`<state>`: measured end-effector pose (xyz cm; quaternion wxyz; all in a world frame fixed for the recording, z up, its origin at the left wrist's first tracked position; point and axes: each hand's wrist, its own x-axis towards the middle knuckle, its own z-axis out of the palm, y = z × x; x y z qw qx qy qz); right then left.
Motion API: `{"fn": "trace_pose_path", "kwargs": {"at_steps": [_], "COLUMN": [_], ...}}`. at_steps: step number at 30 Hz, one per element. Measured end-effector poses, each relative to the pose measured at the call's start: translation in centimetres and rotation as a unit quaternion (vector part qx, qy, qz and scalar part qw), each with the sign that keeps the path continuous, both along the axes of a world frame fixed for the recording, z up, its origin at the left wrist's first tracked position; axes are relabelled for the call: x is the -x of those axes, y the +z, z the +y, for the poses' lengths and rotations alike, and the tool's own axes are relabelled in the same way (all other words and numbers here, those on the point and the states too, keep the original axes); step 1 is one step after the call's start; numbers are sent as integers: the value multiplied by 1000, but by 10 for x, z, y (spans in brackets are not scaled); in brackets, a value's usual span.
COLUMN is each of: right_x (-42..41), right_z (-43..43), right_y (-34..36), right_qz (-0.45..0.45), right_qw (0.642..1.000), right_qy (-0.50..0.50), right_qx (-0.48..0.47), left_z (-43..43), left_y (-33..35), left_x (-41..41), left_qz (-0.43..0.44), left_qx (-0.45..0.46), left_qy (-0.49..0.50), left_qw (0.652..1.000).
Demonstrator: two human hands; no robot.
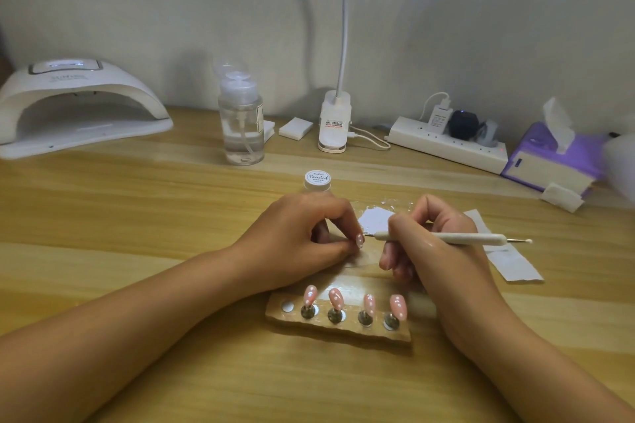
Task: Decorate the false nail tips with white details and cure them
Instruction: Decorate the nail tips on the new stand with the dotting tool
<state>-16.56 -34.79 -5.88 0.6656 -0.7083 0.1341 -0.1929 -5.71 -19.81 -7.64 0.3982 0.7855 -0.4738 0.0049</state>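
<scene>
**Item in hand.** One pink false nail tip (359, 240) with white dots on it, at the middle of the table (137, 209).
- The left hand (302, 237) has its fingers curled in and pinches the tip between thumb and fingertips.
- The right hand (426, 244) is closed in a pen grip round the dotting tool (446, 238). The tool's fine point is at the tip's edge. From where I stand I cannot tell whether it touches.

**Finished so far.** Four pink tips stand on pegs in the wooden holder (343, 333), just in front of the wrists.
- All four are dotted white: the first tip (310, 294), the second tip (336, 297), the third tip (369, 303) and the fourth tip (398, 306).
- The leftmost socket (287, 306) has no peg, so it is probably where the held tip goes.
- I judge the decorating to be on its last piece.

**Left to do.** Curing appears undone. The curing lamp (75, 106) sits at the back left, its mouth facing the room, well apart from the holder.

**Supplies.**
- A white gel pot (318, 179) sits just beyond the left knuckles.
- A white-smeared palette sheet (378, 218) lies between the hands.

**Room to move.**
- Bare wood runs from the holder leftward to the lamp, a fair path for carrying it.
- The pump bottle (242, 124) stands near the lamp's right side.
- To the right lies a paper strip (512, 261), and the tool's rear end reaches over it.
- Both forearms flank the holder closely, so a careless wrist could brush wet dots.
</scene>
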Motion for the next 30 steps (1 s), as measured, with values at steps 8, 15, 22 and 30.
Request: {"fn": "trace_pose_path", "kwargs": {"at_steps": [8, 15, 22, 30], "right_x": [0, 1, 0, -1], "right_z": [0, 0, -1, 0], "right_y": [-1, -2, -2, -2], "right_qz": [8, 11, 4, 9], "right_qw": [1000, 1000, 1000, 1000], "right_qy": [14, 19, 0, -6], "right_qx": [20, 22, 15, 12], "left_z": [1, 1, 0, 0], "left_y": [0, 1, 1, 1], "left_x": [0, 1, 2, 1], "left_qz": [-7, -4, -7, -2], "left_qx": [0, 0, -3, -3], "left_qy": [0, -1, 4, 3], "left_qw": [1000, 1000, 1000, 1000]}}
